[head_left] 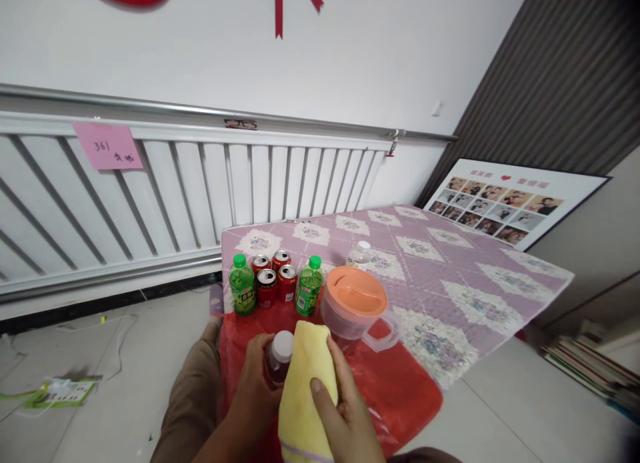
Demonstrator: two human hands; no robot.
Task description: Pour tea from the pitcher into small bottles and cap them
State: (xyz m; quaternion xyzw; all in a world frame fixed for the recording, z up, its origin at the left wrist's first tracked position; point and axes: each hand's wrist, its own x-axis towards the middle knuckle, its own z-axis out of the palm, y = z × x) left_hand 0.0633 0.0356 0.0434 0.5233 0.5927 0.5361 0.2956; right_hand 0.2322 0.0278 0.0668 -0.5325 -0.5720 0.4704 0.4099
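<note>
White-capped bottle [279, 358] partly hidden behind left hand [256, 383]; yellow cloth [304, 373] partly beyond bottom edge

Left hand [254, 379] curled in a grip — right hand [349, 409] near, likewise clasping.

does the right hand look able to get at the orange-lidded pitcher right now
Probably yes, though the right hand holds the yellow cloth; the orange-lidded pitcher stands just beyond it, with nothing visible in between.

My left hand [256, 383] grips a dark, white-capped bottle [278, 364]; my right hand [347, 413] holds a bundled yellow cloth [306, 366] beside it, with 4 red metal cans [267, 293] standing beyond.
</note>
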